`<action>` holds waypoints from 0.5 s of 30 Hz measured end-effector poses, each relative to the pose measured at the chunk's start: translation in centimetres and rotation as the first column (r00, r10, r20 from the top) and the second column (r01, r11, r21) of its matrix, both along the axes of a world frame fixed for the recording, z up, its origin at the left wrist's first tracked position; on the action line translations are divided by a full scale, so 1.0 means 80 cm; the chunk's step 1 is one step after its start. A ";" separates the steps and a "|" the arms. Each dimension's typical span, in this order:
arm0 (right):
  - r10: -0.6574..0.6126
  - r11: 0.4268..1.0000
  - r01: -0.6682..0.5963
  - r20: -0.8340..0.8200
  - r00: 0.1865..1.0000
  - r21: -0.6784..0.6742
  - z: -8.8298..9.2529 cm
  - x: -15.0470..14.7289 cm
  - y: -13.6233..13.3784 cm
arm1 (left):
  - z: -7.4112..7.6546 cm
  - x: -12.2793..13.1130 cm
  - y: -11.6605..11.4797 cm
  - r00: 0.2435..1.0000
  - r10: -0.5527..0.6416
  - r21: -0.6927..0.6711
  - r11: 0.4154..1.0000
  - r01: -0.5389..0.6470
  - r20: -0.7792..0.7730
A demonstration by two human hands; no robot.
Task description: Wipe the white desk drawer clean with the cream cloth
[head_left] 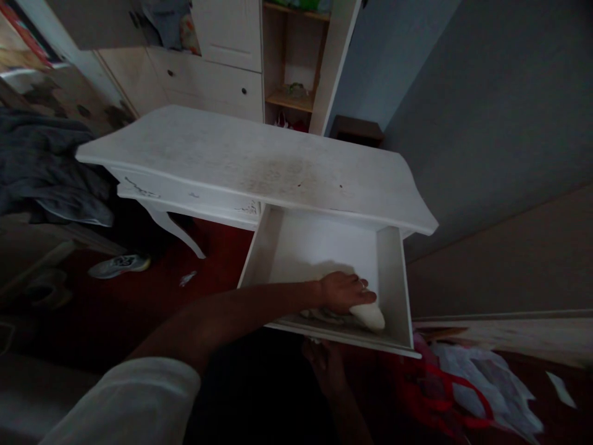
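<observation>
A white drawer point(324, 241) is pulled out from the right half of a white dressing table point(199, 142). Inside it, my left hand point(343, 292) presses a cream cloth point(369, 316) against the drawer bottom, close to the front panel. The fingers lie over the cloth and hide part of it. Just below the drawer's front edge is my right hand point(324, 364), in dark shadow. Its fingers are curled at the drawer front, and a small pale bit shows at their tips. What exactly they grip there is hard to see.
Grey clothes point(50, 161) are heaped at the left, with a sneaker point(119, 266) on the red floor. White plastic bags point(486, 383) and a red strap point(467, 389) lie at the lower right. Behind the table stands a white wardrobe point(231, 37); a grey wall point(500, 123) borders the right.
</observation>
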State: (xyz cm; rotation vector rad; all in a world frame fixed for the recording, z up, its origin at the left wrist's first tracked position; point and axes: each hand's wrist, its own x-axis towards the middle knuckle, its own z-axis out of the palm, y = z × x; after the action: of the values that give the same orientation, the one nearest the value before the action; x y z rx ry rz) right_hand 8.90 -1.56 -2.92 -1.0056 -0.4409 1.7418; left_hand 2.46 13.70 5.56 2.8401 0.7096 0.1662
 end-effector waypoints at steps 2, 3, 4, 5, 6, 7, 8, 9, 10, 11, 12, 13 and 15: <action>0.012 1.000 -0.012 0.002 1.000 0.009 0.000 0.000 0.000 | 0.003 0.009 0.016 1.000 0.006 0.059 0.998 -0.006 0.005; 0.016 1.000 -0.016 0.006 1.000 0.010 0.000 0.000 0.001 | 0.005 0.009 0.026 1.000 0.010 0.082 0.997 -0.009 -0.009; 0.019 1.000 -0.019 0.009 1.000 0.008 0.000 0.000 0.001 | 0.008 0.007 0.036 0.999 0.019 0.100 0.995 -0.015 -0.034; 0.023 1.000 -0.023 0.009 1.000 0.004 -0.001 0.000 0.001 | 0.011 0.001 0.046 0.998 0.029 0.114 0.993 -0.022 -0.062; 0.026 1.000 -0.026 0.008 1.000 0.001 -0.002 0.000 0.001 | 0.014 -0.007 0.056 0.995 0.051 0.132 0.990 -0.040 -0.084; 0.030 1.000 -0.030 0.005 1.000 -0.001 -0.003 0.000 0.001 | 0.017 -0.017 0.065 0.991 0.089 0.157 0.985 -0.073 -0.096; 0.034 0.999 -0.034 0.004 0.999 0.000 -0.004 0.000 0.002 | 0.020 -0.028 0.072 0.986 0.132 0.184 0.977 -0.112 -0.101; 0.039 0.999 -0.039 0.004 0.999 0.002 -0.005 0.000 0.002 | 0.024 -0.041 0.078 0.976 0.194 0.214 0.962 -0.170 -0.100; 0.041 0.999 -0.041 0.005 0.999 0.007 -0.006 0.000 0.002 | 0.027 -0.053 0.082 0.958 0.270 0.247 0.939 -0.240 -0.094; 0.041 0.999 -0.041 0.005 0.999 0.015 -0.007 0.000 0.002 | 0.030 -0.066 0.085 0.931 0.356 0.278 0.905 -0.320 -0.085; 0.041 0.999 -0.041 0.002 0.999 0.023 -0.007 0.000 0.002 | 0.032 -0.078 0.086 0.893 0.445 0.302 0.863 -0.405 -0.074; 0.042 0.999 -0.042 -0.004 0.999 0.031 -0.007 0.001 0.001 | 0.034 -0.089 0.087 0.848 0.526 0.314 0.818 -0.483 -0.065; 0.050 0.998 -0.049 -0.017 0.999 0.037 -0.008 0.002 0.001 | 0.037 -0.109 0.084 0.760 0.647 0.323 0.732 -0.599 -0.056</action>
State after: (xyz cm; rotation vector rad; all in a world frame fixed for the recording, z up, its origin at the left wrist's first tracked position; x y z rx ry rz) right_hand 9.04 -1.47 -3.53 -0.9600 -0.4881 1.7793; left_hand -6.29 20.42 8.49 2.7573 1.8143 0.1415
